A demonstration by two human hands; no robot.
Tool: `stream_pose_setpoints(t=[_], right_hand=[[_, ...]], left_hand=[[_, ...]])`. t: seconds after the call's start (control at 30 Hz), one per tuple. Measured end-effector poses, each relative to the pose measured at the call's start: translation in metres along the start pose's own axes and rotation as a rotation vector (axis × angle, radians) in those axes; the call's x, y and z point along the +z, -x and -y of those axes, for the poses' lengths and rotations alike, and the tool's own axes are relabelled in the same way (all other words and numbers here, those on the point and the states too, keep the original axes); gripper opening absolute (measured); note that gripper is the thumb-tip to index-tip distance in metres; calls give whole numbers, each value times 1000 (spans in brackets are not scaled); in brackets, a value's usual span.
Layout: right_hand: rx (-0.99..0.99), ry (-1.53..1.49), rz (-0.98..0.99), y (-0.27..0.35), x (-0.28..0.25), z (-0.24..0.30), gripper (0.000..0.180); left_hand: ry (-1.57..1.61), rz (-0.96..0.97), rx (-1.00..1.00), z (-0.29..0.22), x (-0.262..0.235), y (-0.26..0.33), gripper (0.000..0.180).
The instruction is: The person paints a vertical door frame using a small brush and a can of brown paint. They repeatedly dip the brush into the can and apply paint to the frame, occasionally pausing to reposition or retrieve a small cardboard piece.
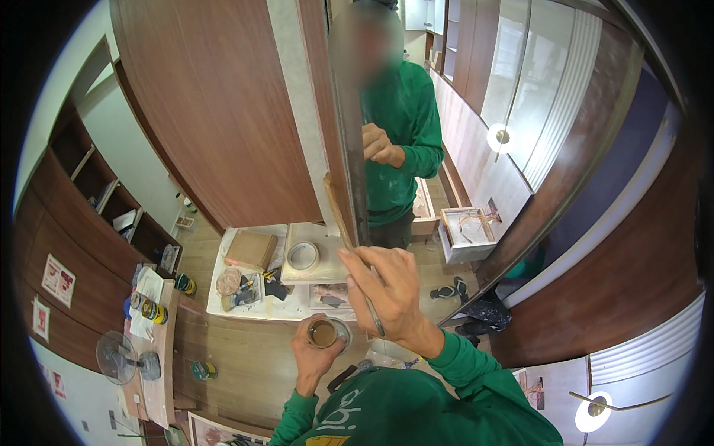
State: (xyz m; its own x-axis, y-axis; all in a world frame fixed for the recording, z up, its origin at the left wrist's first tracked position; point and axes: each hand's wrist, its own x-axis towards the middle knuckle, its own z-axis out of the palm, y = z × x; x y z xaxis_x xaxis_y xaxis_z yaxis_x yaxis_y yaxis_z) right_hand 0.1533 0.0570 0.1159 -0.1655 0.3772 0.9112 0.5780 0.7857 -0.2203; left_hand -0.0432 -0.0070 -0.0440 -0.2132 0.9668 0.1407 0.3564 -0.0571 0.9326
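My left hand (313,352) is wrapped round a small cup (323,334) of brown liquid, low in front of my body. A pale round lid or dish (343,330) shows beside the cup, partly hidden by my fingers. Higher and to the right, my right hand (393,288) pinches a slim paintbrush (341,212). Its long tan part slants up in front of the brown wood strip (315,70) beside the mirror (405,149). The dark lower end sticks out below my fingers. I cannot tell whether the brush touches the strip.
A roll of tape (303,256) lies on a white ledge beside a cardboard box (251,249) and a tray of tools (242,288). At left, a bench (165,342) holds cans and a fan (119,352). A green can (203,370) stands on the floor. The mirror reflects a green sleeve.
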Motion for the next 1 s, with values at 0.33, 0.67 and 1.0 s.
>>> stream_pose_setpoints(t=[0.33, 0.67, 1.0], right_hand=[[250, -345, 241, 37, -56, 16, 34], [659, -612, 409, 45, -81, 9, 19], [453, -376, 453, 42, -46, 8, 17]], left_hand=[[-131, -44, 302, -7, -2, -15, 64], [-137, -15, 625, -48, 8, -43, 75], [-192, 30, 663, -50, 23, -47, 66]])
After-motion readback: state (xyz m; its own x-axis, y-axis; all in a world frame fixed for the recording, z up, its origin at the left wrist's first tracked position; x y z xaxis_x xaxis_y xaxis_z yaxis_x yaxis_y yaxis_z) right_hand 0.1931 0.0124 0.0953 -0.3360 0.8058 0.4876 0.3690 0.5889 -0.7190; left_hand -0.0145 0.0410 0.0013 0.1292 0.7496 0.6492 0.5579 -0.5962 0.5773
